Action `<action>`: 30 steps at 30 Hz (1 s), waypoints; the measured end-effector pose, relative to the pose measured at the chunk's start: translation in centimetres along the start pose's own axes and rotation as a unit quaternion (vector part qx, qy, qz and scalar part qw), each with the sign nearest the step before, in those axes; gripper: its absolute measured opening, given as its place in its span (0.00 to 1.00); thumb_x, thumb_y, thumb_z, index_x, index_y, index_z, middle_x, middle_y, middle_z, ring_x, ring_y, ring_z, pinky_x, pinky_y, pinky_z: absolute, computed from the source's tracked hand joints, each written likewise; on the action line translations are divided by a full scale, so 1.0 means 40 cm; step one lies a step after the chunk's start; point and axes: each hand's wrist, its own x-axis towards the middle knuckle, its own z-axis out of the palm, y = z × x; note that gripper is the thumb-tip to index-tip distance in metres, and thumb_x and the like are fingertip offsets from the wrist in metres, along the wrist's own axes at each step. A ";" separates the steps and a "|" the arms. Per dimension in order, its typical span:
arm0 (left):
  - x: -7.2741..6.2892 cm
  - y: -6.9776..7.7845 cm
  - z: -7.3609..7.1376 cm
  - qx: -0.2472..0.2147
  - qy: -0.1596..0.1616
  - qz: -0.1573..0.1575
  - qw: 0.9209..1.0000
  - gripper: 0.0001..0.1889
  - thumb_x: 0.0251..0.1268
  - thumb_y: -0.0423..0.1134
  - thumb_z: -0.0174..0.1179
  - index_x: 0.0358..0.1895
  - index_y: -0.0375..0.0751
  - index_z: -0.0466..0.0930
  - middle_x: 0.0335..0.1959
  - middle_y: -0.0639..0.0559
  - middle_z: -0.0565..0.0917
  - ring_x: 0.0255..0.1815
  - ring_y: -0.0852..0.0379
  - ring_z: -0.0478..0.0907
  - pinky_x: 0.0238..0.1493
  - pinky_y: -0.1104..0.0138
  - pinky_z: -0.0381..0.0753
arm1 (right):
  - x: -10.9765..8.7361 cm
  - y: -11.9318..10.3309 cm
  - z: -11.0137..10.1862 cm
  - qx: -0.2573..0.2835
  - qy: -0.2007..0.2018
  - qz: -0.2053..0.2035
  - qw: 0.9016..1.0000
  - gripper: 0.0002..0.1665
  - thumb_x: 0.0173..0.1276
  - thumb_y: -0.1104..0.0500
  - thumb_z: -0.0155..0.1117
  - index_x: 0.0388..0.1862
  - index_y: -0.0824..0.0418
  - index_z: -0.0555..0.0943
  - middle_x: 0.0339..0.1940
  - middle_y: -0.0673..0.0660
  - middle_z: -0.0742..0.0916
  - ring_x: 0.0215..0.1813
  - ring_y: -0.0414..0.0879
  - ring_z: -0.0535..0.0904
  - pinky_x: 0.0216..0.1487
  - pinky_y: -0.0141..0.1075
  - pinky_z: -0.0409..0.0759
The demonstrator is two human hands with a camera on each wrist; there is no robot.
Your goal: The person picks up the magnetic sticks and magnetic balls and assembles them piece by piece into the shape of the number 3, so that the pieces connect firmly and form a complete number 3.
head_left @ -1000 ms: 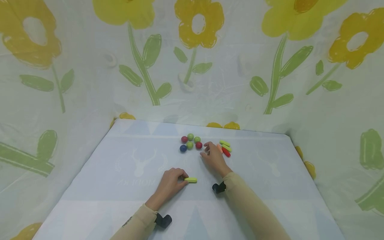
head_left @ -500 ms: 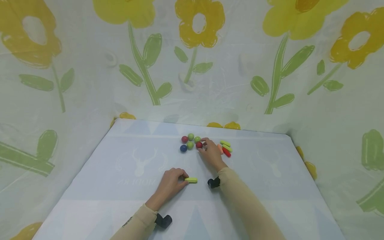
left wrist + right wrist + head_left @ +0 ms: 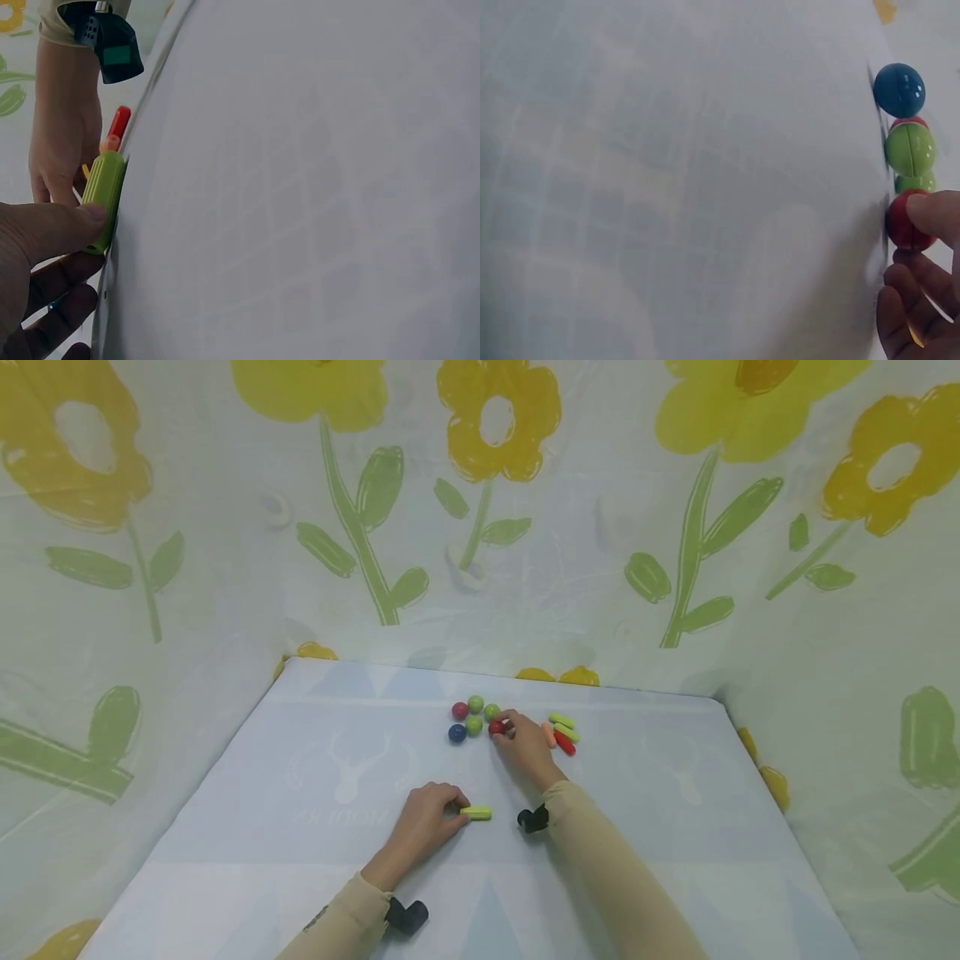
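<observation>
My left hand pinches one end of a short yellow-green ribbed stick close over the table, thumb on one side in the left wrist view. Farther back, my right hand has thumb and fingers on a small glossy red ball at the right side of a ball cluster. In the right wrist view a seam runs round that red ball. Beside it sit green balls, another red ball and a dark blue ball.
Right of my right hand lie a red stick, an orange stick and yellow-green sticks. A pale patterned cloth covers the table. Flower-printed sheets rise behind and at both sides.
My right hand has moved left from beside the sticks to the red ball, and its fingers have closed on it. The left hand keeps its pinch on the yellow-green stick.
</observation>
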 end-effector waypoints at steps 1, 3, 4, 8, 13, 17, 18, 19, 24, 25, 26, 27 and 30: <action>0.000 0.001 0.000 -0.001 -0.001 -0.001 1.000 0.07 0.53 0.43 0.73 0.35 0.53 0.86 0.31 0.61 0.85 0.35 0.63 0.76 0.40 0.66 0.74 | 0.000 0.001 -0.001 -0.003 -0.003 0.001 1.000 0.17 0.66 0.53 0.68 0.53 0.45 0.78 0.45 0.50 0.84 0.44 0.47 0.77 0.49 0.39 0.78; 0.001 0.002 -0.001 -0.001 -0.003 -0.001 1.000 0.07 0.54 0.43 0.73 0.35 0.53 0.86 0.31 0.61 0.85 0.35 0.63 0.76 0.40 0.66 0.74 | -0.002 0.003 -0.003 -0.009 -0.010 0.004 1.000 0.17 0.66 0.52 0.68 0.53 0.45 0.78 0.45 0.49 0.85 0.45 0.46 0.77 0.51 0.40 0.78; 0.002 0.002 -0.002 -0.002 -0.003 -0.001 1.000 0.07 0.54 0.43 0.72 0.35 0.53 0.86 0.31 0.61 0.85 0.35 0.63 0.76 0.40 0.66 0.74 | -0.004 0.004 -0.004 -0.011 -0.014 0.005 1.000 0.18 0.66 0.52 0.68 0.53 0.45 0.78 0.45 0.49 0.85 0.46 0.46 0.77 0.51 0.40 0.78; 0.002 0.003 -0.003 -0.001 -0.005 -0.001 1.000 0.07 0.54 0.43 0.72 0.35 0.52 0.86 0.31 0.61 0.85 0.34 0.63 0.76 0.40 0.66 0.74 | -0.015 0.011 -0.009 -0.016 -0.029 -0.003 0.999 0.19 0.65 0.51 0.69 0.54 0.47 0.78 0.44 0.49 0.85 0.45 0.45 0.78 0.52 0.39 0.79; 0.000 0.002 -0.001 -0.001 -0.008 -0.003 1.000 0.07 0.54 0.43 0.72 0.36 0.52 0.86 0.31 0.61 0.85 0.35 0.63 0.76 0.40 0.67 0.74 | -0.037 0.021 -0.013 -0.012 -0.039 -0.021 0.999 0.19 0.64 0.51 0.70 0.53 0.48 0.79 0.41 0.49 0.86 0.43 0.44 0.77 0.49 0.36 0.79; -0.003 -0.001 0.001 -0.001 -0.005 -0.002 1.000 0.07 0.53 0.43 0.72 0.35 0.52 0.86 0.31 0.62 0.85 0.35 0.63 0.76 0.40 0.67 0.75 | -0.058 0.022 -0.019 -0.005 -0.053 -0.030 0.998 0.19 0.64 0.51 0.70 0.53 0.49 0.80 0.41 0.49 0.86 0.41 0.44 0.76 0.45 0.35 0.79; -0.003 -0.001 0.001 -0.001 -0.005 -0.002 1.000 0.07 0.53 0.43 0.73 0.35 0.52 0.86 0.31 0.62 0.85 0.35 0.63 0.76 0.40 0.67 0.75 | -0.063 0.021 -0.021 -0.004 -0.056 -0.034 0.998 0.19 0.64 0.52 0.70 0.53 0.49 0.80 0.41 0.49 0.86 0.41 0.44 0.76 0.44 0.35 0.79; -0.003 -0.002 0.001 0.000 -0.004 -0.002 1.000 0.07 0.53 0.43 0.73 0.35 0.52 0.86 0.31 0.62 0.85 0.35 0.63 0.76 0.40 0.67 0.75 | -0.068 0.021 -0.024 -0.002 -0.058 -0.037 0.998 0.19 0.63 0.52 0.71 0.53 0.50 0.80 0.41 0.50 0.86 0.41 0.44 0.76 0.43 0.34 0.79; -0.001 -0.002 0.003 -0.002 -0.003 -0.006 1.000 0.07 0.54 0.43 0.72 0.36 0.53 0.86 0.32 0.63 0.85 0.36 0.64 0.76 0.41 0.67 0.75 | -0.093 0.023 -0.035 -0.002 -0.062 -0.049 0.997 0.17 0.63 0.54 0.71 0.51 0.49 0.80 0.40 0.50 0.86 0.39 0.44 0.76 0.39 0.33 0.78; -0.001 -0.003 0.003 -0.001 -0.003 -0.007 1.000 0.07 0.54 0.43 0.72 0.36 0.54 0.86 0.32 0.63 0.85 0.36 0.64 0.76 0.41 0.67 0.75 | -0.097 0.024 -0.035 -0.001 -0.065 -0.049 0.997 0.17 0.62 0.54 0.71 0.50 0.49 0.80 0.39 0.50 0.86 0.39 0.44 0.76 0.38 0.32 0.78; -0.001 -0.003 0.004 0.000 -0.003 -0.007 1.000 0.07 0.54 0.43 0.72 0.36 0.54 0.86 0.31 0.63 0.85 0.36 0.64 0.76 0.41 0.67 0.75 | -0.101 0.026 -0.036 -0.001 -0.067 -0.049 0.997 0.17 0.62 0.53 0.71 0.50 0.49 0.80 0.39 0.50 0.86 0.39 0.44 0.76 0.38 0.32 0.77; -0.001 -0.003 0.004 0.000 -0.003 -0.008 1.000 0.07 0.54 0.43 0.72 0.36 0.54 0.86 0.31 0.63 0.85 0.35 0.64 0.76 0.41 0.67 0.75 | -0.104 0.028 -0.037 -0.001 -0.068 -0.051 0.996 0.17 0.62 0.53 0.71 0.50 0.49 0.80 0.39 0.49 0.86 0.38 0.44 0.76 0.37 0.32 0.78; -0.001 -0.004 0.005 0.002 -0.001 -0.007 1.000 0.07 0.53 0.43 0.72 0.36 0.54 0.86 0.31 0.64 0.85 0.35 0.64 0.76 0.41 0.67 0.75 | -0.114 0.032 -0.038 -0.004 -0.075 -0.047 0.996 0.17 0.62 0.53 0.71 0.50 0.48 0.80 0.39 0.48 0.85 0.39 0.44 0.76 0.37 0.32 0.77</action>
